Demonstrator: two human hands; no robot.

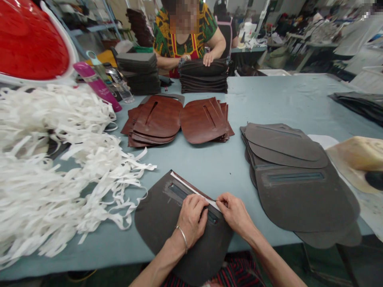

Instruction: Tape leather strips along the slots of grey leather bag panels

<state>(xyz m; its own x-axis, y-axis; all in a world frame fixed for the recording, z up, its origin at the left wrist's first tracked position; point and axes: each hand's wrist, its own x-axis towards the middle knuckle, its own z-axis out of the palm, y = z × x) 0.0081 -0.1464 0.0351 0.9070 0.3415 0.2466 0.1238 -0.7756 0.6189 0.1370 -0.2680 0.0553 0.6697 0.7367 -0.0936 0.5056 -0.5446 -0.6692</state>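
A dark grey leather panel (161, 215) with a rounded bottom lies tilted at the table's front edge, partly over my lap. A long slot (176, 191) is cut in it. Along its straight upper edge runs a narrow white tape strip (182, 181), with a sliver of brown leather (191, 182) showing beyond. My left hand (193, 217), with a bangle at the wrist, is closed, its curled fingers pressing the strip near the middle of that edge. At the right end, my right hand (235, 211) pinches the strip and panel edge between thumb and fingers.
White ribbon strips (74, 179) heap on the left. Brown slotted panels (158, 117) lie ahead; grey panels (305, 199) are stacked right. Across the table (269, 99), a co-worker's hand (209, 57) rests on a dark stack (203, 77). A pink bottle (98, 85) stands back left.
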